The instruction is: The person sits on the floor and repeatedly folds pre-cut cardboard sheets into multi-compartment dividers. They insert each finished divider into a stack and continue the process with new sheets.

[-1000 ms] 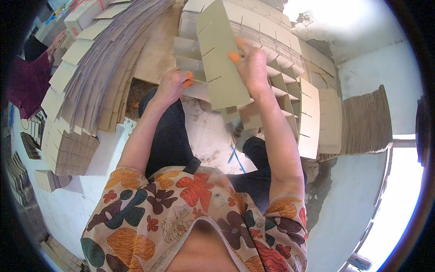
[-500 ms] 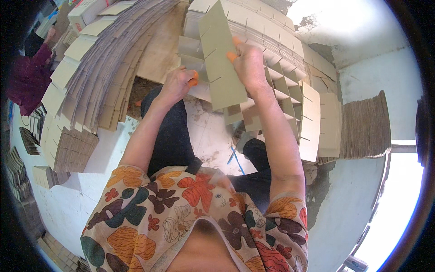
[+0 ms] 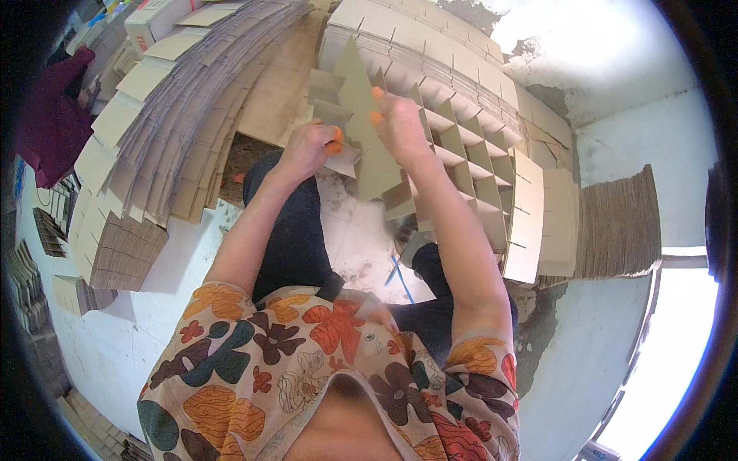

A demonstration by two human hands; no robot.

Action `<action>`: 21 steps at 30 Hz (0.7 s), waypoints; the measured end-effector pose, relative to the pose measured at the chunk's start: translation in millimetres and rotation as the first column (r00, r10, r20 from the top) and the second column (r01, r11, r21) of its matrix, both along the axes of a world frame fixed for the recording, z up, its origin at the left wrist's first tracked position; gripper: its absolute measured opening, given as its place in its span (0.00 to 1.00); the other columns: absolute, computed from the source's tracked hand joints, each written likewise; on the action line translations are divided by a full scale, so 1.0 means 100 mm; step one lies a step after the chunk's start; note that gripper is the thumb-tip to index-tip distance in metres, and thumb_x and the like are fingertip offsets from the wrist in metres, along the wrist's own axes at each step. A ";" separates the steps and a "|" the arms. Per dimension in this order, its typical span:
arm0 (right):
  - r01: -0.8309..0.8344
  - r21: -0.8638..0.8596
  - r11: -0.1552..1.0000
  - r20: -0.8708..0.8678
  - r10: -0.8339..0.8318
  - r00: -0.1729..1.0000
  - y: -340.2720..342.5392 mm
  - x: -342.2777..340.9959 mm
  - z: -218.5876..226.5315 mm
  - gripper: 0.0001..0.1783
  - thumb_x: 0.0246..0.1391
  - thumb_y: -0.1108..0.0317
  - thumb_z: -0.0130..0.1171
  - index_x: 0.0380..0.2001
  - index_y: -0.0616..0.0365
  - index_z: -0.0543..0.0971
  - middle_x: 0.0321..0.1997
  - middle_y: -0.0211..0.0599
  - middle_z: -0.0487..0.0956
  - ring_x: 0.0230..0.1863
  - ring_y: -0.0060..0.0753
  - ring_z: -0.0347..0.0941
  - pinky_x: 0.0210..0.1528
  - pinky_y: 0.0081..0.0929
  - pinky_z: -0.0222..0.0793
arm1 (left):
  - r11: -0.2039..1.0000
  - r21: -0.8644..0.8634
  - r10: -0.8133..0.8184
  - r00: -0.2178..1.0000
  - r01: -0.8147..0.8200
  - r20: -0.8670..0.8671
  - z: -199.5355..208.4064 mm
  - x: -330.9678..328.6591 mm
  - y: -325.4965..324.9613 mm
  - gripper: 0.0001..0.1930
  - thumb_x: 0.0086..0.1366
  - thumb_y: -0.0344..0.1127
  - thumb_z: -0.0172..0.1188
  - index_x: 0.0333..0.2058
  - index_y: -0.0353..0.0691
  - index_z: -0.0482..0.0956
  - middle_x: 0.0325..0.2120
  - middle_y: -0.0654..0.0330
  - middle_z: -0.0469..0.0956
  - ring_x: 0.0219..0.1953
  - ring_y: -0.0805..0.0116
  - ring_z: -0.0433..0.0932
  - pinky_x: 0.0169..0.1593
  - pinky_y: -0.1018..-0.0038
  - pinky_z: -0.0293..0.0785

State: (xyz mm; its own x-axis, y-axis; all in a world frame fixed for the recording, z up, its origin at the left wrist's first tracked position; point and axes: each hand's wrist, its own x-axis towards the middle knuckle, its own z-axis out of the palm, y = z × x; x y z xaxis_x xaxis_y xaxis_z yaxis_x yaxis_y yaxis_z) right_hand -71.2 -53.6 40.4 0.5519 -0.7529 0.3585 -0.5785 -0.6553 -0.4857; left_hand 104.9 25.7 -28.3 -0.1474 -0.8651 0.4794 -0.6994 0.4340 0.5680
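A slotted cardboard strip [image 3: 367,142] stands tilted in front of me, its lower part among the cross pieces of a cardboard divider grid [image 3: 478,165]. My right hand [image 3: 405,129] is closed on the strip's right edge, with orange covers on its fingertips. On the other side my left hand [image 3: 310,148], also with orange on the fingers, is closed on the near end of a pale cardboard cross piece [image 3: 338,157]. Whether the strip's slots sit fully over the cross pieces cannot be made out. Square cells of the grid run off to the right, beneath my right forearm.
Behind the grid lies a long stack of slotted cardboard strips [image 3: 415,38]. Another tall, fanned stack [image 3: 192,100] curves along the left. More cardboard [image 3: 621,223] stands by the right wall. At far left, a person in a dark red garment [image 3: 54,131]. Blue ribbon [image 3: 400,276] lies on the floor.
My right hand has brought the strip down and left, from above the grid into its cross pieces. My left hand has shifted slightly, keeping its grip at the grid's left end.
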 end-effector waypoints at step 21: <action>0.042 0.146 0.988 -0.541 0.044 0.840 0.47 0.15 0.44 0.14 0.48 0.73 0.55 0.39 0.68 0.71 0.32 0.52 0.78 0.38 0.51 0.77 0.38 0.42 0.74 | 0.999 0.035 0.026 0.998 -0.024 -0.061 -0.02 -0.06 -0.02 0.08 0.44 0.24 0.65 0.26 0.36 0.77 0.22 0.51 0.75 0.27 0.53 0.74 0.31 0.64 0.70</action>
